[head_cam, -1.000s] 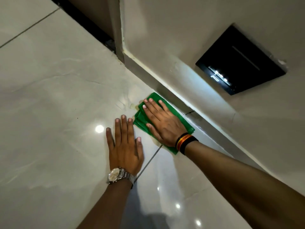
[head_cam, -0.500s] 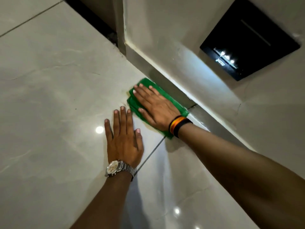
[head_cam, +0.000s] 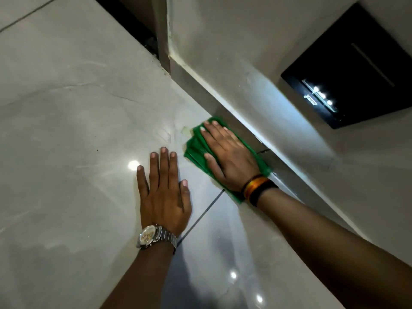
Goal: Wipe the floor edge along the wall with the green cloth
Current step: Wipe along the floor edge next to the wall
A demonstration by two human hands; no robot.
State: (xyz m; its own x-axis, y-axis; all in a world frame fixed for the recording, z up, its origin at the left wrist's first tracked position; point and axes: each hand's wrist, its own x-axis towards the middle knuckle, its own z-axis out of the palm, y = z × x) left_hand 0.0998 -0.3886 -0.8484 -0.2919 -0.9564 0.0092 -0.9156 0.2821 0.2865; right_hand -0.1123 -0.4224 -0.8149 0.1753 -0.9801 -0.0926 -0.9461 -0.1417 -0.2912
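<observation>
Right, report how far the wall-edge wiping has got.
Done: cannot tell which stretch is already wiped. In hand: the right hand presses the green cloth flat beside the skirting; the left hand braces on the floor. Left: a pale smear just ahead.

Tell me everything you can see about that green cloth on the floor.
The green cloth is a bright, soft-looking fabric, folded into several layers whose edges show along its left side. It lies flat on the glossy pale floor tiles, right beside the grey skirting at the foot of the wall. The right hand presses on it, palm down with fingers spread, covering most of its middle. The left hand rests on the tile beside it, not touching.
</observation>
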